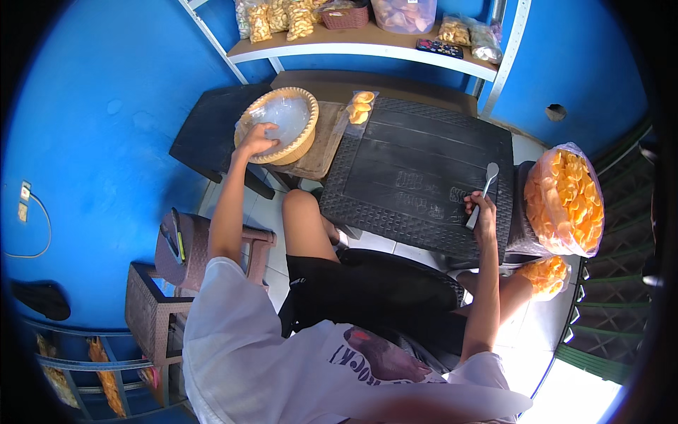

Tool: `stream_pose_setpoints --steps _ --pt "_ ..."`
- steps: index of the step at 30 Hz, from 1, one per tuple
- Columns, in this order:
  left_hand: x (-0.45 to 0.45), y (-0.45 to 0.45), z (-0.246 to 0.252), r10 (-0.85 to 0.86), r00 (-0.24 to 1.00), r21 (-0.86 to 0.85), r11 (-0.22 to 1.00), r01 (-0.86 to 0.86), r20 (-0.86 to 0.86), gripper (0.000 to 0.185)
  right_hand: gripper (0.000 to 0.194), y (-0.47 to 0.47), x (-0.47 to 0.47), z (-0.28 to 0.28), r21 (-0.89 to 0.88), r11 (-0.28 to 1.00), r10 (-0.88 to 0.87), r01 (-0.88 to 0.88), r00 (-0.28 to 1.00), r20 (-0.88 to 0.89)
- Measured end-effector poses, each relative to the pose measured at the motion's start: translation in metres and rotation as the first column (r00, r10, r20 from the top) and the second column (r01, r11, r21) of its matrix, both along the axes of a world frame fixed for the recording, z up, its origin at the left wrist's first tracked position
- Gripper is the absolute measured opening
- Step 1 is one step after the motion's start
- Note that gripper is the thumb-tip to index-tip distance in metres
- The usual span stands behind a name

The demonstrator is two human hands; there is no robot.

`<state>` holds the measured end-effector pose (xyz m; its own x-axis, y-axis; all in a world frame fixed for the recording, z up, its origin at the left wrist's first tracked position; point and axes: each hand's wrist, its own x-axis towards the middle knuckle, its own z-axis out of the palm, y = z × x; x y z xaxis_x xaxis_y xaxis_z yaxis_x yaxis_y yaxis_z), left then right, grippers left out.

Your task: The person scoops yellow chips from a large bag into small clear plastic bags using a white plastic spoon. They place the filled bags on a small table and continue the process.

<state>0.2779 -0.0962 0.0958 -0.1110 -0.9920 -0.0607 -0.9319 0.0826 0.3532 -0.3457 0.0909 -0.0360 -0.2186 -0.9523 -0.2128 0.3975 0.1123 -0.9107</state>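
Observation:
My left hand (257, 140) reaches over the near left rim of a round woven basket (291, 151) that holds clear plastic bags (283, 119); its thumb and fingers are apart. In my right hand (483, 209), above the right part of a black rattan-pattern plastic table (418, 153), is a light-coloured spoon (491, 172), its bowl pointing away from me. A clear bag with several orange crackers (359, 108) lies at the table's far left corner. The basket stands on a wooden board (326, 138) left of the table.
A large bag of orange crackers (567, 201) stands right of the table, with a smaller bag of crackers (545, 275) below it. Ahead, a shelf (349, 49) carries bagged snacks and a plastic tub (405, 16). A brown plastic stool (193, 249) with tools on it is at left.

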Motion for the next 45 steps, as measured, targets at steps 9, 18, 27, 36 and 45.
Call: stream_pose_setpoints --steps 9,18,27,36,45 --pt "-0.008 -0.02 -0.002 0.087 0.977 -0.284 0.948 -0.141 -0.196 0.027 0.012 0.003 0.002 0.003 -0.018 1.0 -0.017 0.017 1.0 0.006" --pt "-0.025 0.033 0.07 0.132 0.989 -0.136 0.981 -0.141 -0.073 0.038 0.018 0.004 0.004 0.007 -0.005 1.0 -0.02 0.02 1.0 -0.018" --pt "-0.01 0.042 0.04 0.056 0.991 -0.138 0.988 -0.072 -0.119 0.025 0.017 0.003 0.004 0.006 -0.004 1.0 -0.008 0.008 1.0 -0.025" --pt "-0.013 0.034 0.027 0.125 0.991 -0.24 0.964 -0.111 0.044 0.021 0.016 0.004 0.006 0.009 -0.007 1.0 -0.006 0.006 1.0 -0.013" --pt "-0.002 0.023 0.031 0.162 0.979 -0.457 0.867 -0.2 -0.122 0.01 0.013 0.003 0.004 0.005 -0.01 1.0 -0.004 0.004 0.999 0.042"
